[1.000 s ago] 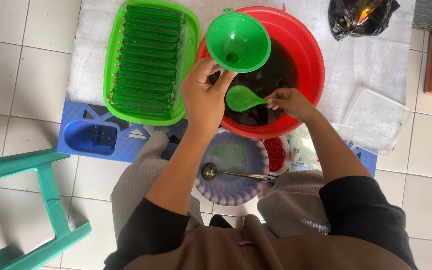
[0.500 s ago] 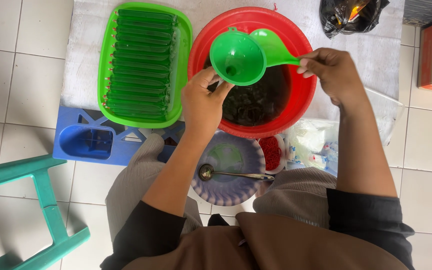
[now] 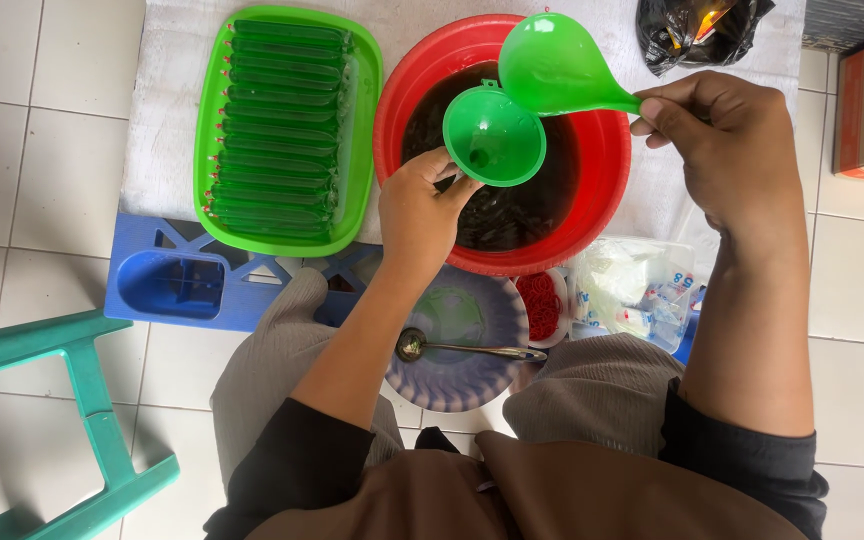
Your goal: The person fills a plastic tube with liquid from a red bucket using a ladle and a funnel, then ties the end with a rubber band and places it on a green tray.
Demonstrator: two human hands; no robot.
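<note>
So the left hand (image 3: 417,215) was gripping a green funnel (image 3: 493,137) from underneath, holding it over the red basin (image 3: 607,180) of dark liquid, roughly above its middle. You couldn't really see what the fingers had hold of below the cone, probably the spout. The right hand (image 3: 727,150) pinched the handle of a green ladle (image 3: 552,65), bowl tipped right at the funnel's upper rim.

Both looked like thin, stiff plastic, so light and easy. Wet, they'd likely get slippery, so the neck under the cone and the far end of the ladle handle seemed like the sane spots to hold.

To the left sat a green tray (image 3: 362,120) packed with filled green tubes (image 3: 277,120), which looked soft and squishy. A spoon (image 3: 467,349) lay on a purple plate (image 3: 457,385) near the lap.
</note>
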